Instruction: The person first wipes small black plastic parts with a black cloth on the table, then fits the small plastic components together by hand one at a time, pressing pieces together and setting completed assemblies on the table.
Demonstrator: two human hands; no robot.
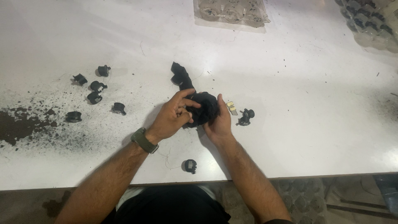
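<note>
Six small black parts (94,91) scattered at far left on white table (290,137), beside dark powdery smear (18,124). Further right, left hand (172,118), olive watch (144,141) at wrist, fingers (188,101) curled over black cloth (199,105), pinching its near side. Cloth bunched between both hands just above table, one tail trailing away toward table's far side. Right hand (219,122) cupping cloth from beneath, thumb (220,103) pressed against right edge; whether anything sits wrapped inside, cannot tell. Below hands, near table edge, one black round part (190,165). Just right of thumb, small pale piece (230,107), then another black part (245,117). Clear plastic bags (232,11) at far edge.
</note>
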